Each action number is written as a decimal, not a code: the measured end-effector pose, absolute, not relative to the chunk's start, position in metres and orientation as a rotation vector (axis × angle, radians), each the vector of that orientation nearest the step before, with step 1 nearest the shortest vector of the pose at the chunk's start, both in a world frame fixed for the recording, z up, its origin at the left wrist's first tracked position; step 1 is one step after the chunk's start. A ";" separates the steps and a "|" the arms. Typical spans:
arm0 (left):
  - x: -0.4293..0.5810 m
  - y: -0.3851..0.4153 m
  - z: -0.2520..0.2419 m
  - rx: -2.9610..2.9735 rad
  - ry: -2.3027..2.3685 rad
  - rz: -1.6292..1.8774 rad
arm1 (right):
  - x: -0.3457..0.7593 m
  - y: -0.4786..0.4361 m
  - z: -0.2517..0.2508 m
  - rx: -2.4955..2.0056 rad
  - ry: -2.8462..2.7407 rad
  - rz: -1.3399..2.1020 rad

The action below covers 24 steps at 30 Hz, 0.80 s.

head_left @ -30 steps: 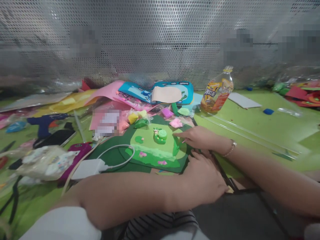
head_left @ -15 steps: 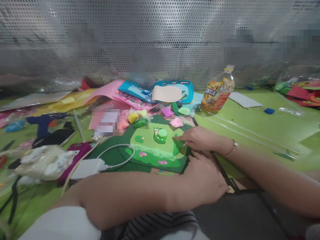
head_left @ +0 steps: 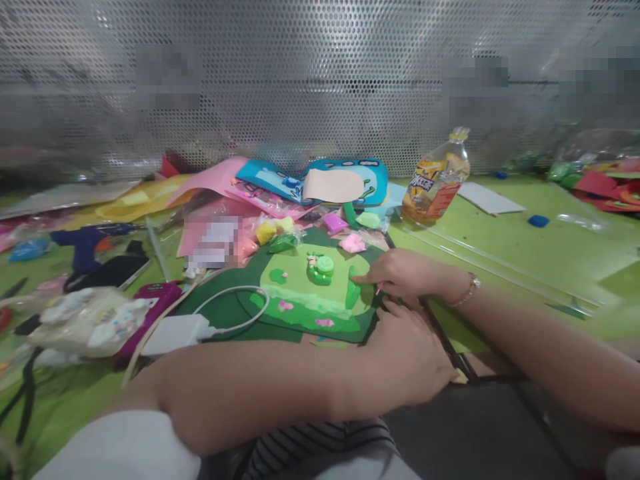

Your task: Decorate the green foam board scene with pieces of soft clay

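Note:
My right hand (head_left: 405, 273) reaches in from the right, its index finger stretched to an upright green clay strip (head_left: 353, 290) on a decorated board. A thin pink stick (head_left: 380, 289) pokes out from under its curled fingers. The board (head_left: 305, 257) is light green on dark green and carries a green clay snail (head_left: 323, 268), a lily pad (head_left: 279, 275) and pink clay flowers (head_left: 324, 323). My left hand (head_left: 410, 360) lies palm down by the board's lower right corner, fingers apart; some fingertips are hidden.
Bagged clay (head_left: 353, 243) and a blue case (head_left: 350, 177) lie behind the board. A plastic bottle (head_left: 435, 183) stands at the back right. A charger (head_left: 175, 333) with a looped white cable, a phone (head_left: 107, 272) and a glue gun (head_left: 87, 247) crowd the left.
My right index finger has drawn back slightly to the right, showing more of the green strip. The pink stick moved with that hand. My left hand has stayed put.

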State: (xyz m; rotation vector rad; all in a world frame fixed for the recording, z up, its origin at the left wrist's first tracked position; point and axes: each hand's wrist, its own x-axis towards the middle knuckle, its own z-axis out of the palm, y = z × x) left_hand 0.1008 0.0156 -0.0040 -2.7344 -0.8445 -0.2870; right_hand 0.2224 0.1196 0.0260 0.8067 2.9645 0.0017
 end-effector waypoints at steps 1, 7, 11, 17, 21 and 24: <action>0.101 0.015 -0.004 -2.733 -0.844 -0.284 | 0.223 0.120 0.026 0.803 2.974 0.001; 0.102 0.016 -0.005 -2.719 -0.817 -0.282 | 0.226 0.122 0.025 0.824 3.054 -0.027; 0.101 0.016 -0.003 -2.733 -0.817 -0.266 | 0.225 0.121 0.027 0.825 3.064 -0.051; 0.101 0.016 0.001 -2.786 -0.875 -0.155 | 0.218 0.116 0.031 0.815 3.050 -0.050; 0.101 0.017 0.000 -2.772 -0.847 -0.197 | 0.217 0.116 0.030 0.827 3.043 -0.025; 0.102 0.017 -0.001 -2.768 -0.832 -0.214 | 0.219 0.118 0.028 0.841 3.054 -0.025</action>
